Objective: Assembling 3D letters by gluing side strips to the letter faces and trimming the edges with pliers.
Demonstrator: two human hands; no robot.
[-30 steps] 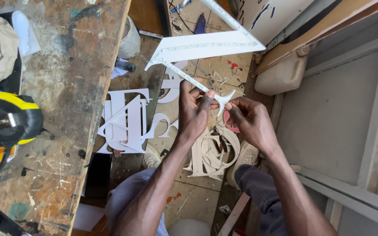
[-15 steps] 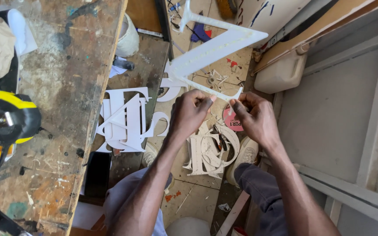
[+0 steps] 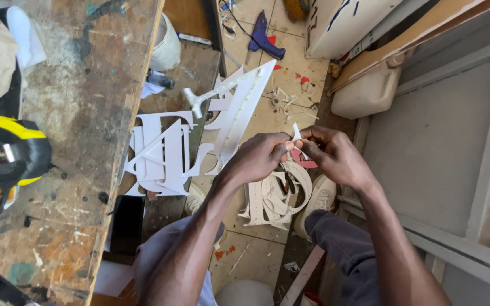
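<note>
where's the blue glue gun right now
In the head view, the blue glue gun lies on the tiled floor at the top centre, beyond the white cut-out piece held in the left hand, left of a leaning white board.

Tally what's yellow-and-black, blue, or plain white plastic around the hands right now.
Yellow-and-black power tool on the workbench: 1
Blue glue gun on the floor: 1
White plastic jug by the wall: 1
Total: 3

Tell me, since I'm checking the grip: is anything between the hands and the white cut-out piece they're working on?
Nothing visible. The left hand and the right hand both pinch the white cut-out piece directly, fingertips on its lower end, above the floor.
</note>
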